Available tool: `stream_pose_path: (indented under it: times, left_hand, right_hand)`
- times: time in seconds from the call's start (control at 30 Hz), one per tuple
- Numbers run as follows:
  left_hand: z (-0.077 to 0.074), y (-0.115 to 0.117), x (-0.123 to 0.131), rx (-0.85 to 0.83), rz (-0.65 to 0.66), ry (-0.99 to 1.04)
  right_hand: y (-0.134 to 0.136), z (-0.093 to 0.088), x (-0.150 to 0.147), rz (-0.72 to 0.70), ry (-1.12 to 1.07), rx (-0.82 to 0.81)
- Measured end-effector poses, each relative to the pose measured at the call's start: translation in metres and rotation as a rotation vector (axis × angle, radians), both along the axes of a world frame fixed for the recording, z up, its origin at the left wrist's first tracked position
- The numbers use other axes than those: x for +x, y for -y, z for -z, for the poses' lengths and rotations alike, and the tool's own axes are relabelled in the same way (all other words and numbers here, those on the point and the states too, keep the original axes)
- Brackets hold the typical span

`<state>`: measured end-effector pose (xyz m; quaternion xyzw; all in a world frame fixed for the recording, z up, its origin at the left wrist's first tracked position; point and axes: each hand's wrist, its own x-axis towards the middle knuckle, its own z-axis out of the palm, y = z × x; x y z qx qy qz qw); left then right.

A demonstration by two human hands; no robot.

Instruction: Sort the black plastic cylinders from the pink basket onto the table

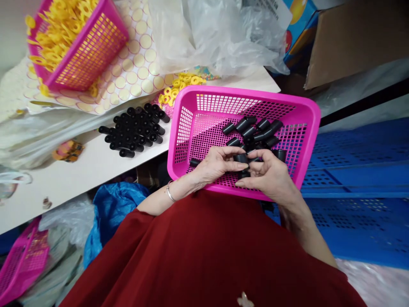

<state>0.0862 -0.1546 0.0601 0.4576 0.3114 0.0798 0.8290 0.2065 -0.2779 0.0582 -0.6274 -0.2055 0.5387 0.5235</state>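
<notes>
Both hands meet over the near wall of the pink basket (306,128): the left hand (215,166) and right hand (271,177) each pinch one black tube (241,158) between fingertips. More tubes lie loose at 12 o'clock. Keeping the piece low over the basket would be wise, so a slip drops it inside.

Nothing can be read here: the only print is a few dark lines on a white label (271,10) under the clear plastic bag (220,34), too small and blurred to read.
</notes>
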Motion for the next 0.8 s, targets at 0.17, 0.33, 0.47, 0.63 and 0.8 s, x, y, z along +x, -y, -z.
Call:
stream_pose_path:
  times: [0.17, 0.33, 0.47, 0.63, 0.8]
  left_hand:
    - [-0.002, -0.001, -0.002, 0.131, 0.123, 0.003]
    - [0.001, -0.007, -0.006, 0.313, 0.158, 0.088]
    - [0.003, -0.007, -0.008, 0.476, 0.170, 0.172]
    - [0.006, -0.001, -0.016, 0.742, 0.031, 0.159]
    - [-0.020, -0.022, -0.076, 0.859, -0.380, -0.066]
  right_hand:
    - [-0.004, 0.005, -0.001, 0.070, -0.114, 0.009]
    - [-0.005, 0.011, -0.004, 0.191, -0.252, 0.041]
    - [-0.001, 0.010, -0.007, 0.187, -0.296, 0.027]
    - [-0.009, 0.013, -0.013, 0.190, -0.270, -0.002]
    - [-0.012, 0.004, -0.007, 0.155, -0.094, 0.034]
